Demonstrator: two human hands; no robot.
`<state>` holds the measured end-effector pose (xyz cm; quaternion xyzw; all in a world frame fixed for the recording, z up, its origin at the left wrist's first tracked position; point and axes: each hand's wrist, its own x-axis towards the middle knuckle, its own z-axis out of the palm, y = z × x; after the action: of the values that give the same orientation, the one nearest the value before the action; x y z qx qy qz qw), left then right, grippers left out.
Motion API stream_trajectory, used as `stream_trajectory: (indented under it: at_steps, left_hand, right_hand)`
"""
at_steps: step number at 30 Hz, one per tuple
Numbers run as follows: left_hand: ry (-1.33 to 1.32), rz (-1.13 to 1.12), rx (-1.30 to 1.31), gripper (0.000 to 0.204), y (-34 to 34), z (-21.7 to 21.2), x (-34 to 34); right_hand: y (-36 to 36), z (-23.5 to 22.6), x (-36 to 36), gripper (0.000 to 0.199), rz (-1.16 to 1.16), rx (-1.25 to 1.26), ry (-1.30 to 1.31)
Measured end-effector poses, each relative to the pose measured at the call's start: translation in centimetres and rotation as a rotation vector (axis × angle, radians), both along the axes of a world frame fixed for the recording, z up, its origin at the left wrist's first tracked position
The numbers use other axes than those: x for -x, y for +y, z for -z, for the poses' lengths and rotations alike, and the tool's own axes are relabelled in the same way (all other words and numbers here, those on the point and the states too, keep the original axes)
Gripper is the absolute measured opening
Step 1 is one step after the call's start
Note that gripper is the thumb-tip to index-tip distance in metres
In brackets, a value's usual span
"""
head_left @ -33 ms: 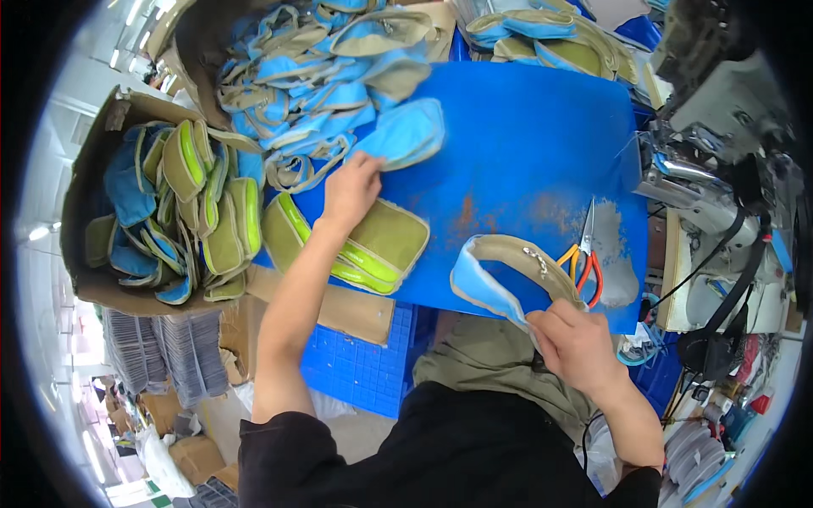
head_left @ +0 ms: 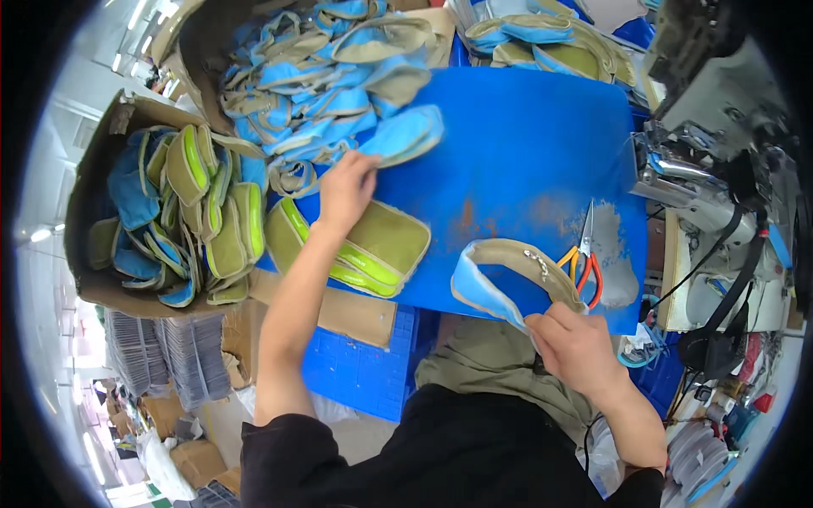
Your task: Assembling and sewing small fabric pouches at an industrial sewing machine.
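Note:
My left hand (head_left: pixel 345 193) reaches across the blue table and is closed on the near edge of a blue fabric piece (head_left: pixel 406 135) with tan edging. Under that forearm lie olive fabric pads (head_left: pixel 388 241) with bright yellow-green strips. My right hand (head_left: pixel 580 349), at the table's front edge, pinches one end of a curved fabric band (head_left: pixel 484 292), blue on one face and tan on the other. A short chain-like white trim (head_left: pixel 537 264) shows on the band. Just beyond this hand lie scissors (head_left: pixel 586 262) with orange-red handles, blades pointing away.
A heap of blue and tan bands (head_left: pixel 318 89) covers the far left. Left of it, a cardboard box (head_left: pixel 85 254) holds several olive and blue pads. More fabric pieces (head_left: pixel 542 34) lie at the back. A sewing machine (head_left: pixel 690 173) stands at the right edge of the blue table (head_left: pixel 525 144).
My left hand has shifted slightly left, and the blue piece in it has sunk a little and looks flatter. My right hand and the band stay nearly still.

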<state>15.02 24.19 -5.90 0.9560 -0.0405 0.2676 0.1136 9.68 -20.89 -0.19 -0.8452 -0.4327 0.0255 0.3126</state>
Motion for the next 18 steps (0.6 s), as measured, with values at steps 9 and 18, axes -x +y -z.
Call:
stream_trajectory:
  at_steps: [9, 18]
  left_hand:
    - [0.197, -0.119, 0.663, 0.022, 0.6, -11.4, 2.1]
    - [0.359, 0.225, 1.179, 0.024, -6.4, -15.9, 5.1]
  right_hand:
    - [-0.5, -1.8, 2.4, 0.017, -0.065, -0.004, -0.118]
    - [-2.4, -4.4, 3.4, 0.023, -0.057, -0.011, -0.201]
